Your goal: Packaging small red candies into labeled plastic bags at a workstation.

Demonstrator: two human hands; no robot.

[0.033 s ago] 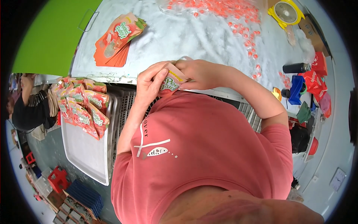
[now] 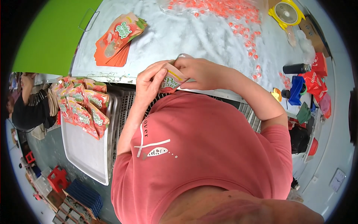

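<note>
Close in front of my chest, at the table's near edge, I hold a pink and orange printed pouch (image 2: 172, 81). My left hand (image 2: 147, 79) is closed round its left side, with the thumb lying across the front. My right hand (image 2: 203, 74) has its curled fingers at the pouch's upper right edge; its fingertips are partly hidden. A small, shiny, greyish-clear edge (image 2: 184, 56) shows just above the right hand, too little of it to name. Further left on the table lies a fanned stack of flat pouches (image 2: 116, 39) of like print.
Red wrapped pieces (image 2: 238, 28) in clear wrapping spread over the far table. A yellow fan (image 2: 286, 13) stands far right, with a black bottle (image 2: 296, 68) nearer. Filled pouches (image 2: 82, 106) lie in a white tray (image 2: 85, 153) at left. Another person's arm (image 2: 27, 87) shows far left.
My right hand has shifted very slightly upward at the pouch, and a little more of the shiny edge above it shows. The pouch's angle has changed a little.
</note>
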